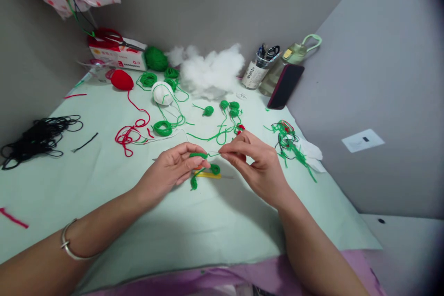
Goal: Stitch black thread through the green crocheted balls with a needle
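Observation:
My left hand (pixel 169 166) is closed around a small green crocheted piece (pixel 198 155), held just above the table. From it a thin green yarn strand (pixel 213 154) runs right to my right hand (pixel 256 159), whose thumb and forefinger pinch its end. Whether a needle is in that pinch I cannot tell. Under the left fingers lies a yellow-handled tool (pixel 212 175) with a thin metal shaft. Beside it a green crocheted piece with a curled end (pixel 215 169) is partly covered by the hand. Small green crocheted balls (pixel 234 105) with yarn tails lie beyond the hands.
White stuffing (pixel 213 71) is heaped by the back wall. A red yarn ball (pixel 122 80), a white ball (pixel 162 93) and black cord (pixel 38 138) lie leftward. At right stand a pen cup (pixel 255 74), a phone (pixel 286 87) and a bottle; yarn scraps (pixel 289 141) lie nearer.

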`<state>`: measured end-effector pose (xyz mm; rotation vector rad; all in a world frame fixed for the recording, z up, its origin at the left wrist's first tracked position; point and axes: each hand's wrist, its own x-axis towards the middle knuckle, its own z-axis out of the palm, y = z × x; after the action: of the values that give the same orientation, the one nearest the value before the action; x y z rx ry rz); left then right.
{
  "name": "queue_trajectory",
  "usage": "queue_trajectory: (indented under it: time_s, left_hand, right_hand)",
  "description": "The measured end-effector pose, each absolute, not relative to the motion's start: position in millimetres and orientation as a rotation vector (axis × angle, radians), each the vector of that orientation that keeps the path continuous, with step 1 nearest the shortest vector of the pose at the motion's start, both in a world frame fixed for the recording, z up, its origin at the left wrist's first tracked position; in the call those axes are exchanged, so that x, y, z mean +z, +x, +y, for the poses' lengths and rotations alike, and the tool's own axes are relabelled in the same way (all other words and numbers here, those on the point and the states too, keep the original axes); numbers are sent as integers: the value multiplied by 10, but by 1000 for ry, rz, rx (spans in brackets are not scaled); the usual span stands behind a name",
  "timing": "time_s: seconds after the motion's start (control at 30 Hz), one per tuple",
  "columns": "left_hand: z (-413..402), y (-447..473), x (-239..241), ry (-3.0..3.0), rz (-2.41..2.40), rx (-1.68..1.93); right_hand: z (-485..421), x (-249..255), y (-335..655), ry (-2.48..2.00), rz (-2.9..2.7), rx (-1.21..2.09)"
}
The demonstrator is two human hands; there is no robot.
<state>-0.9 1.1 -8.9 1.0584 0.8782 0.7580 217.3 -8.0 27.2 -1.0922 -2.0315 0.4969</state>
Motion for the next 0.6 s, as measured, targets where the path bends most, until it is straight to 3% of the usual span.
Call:
queue_trajectory:
  time_s: [0.6]
  left_hand:
    - [5, -60, -171, 1271, 1024, 889]
  right_hand:
    - [-149, 311, 2130, -1086, -2222, 463]
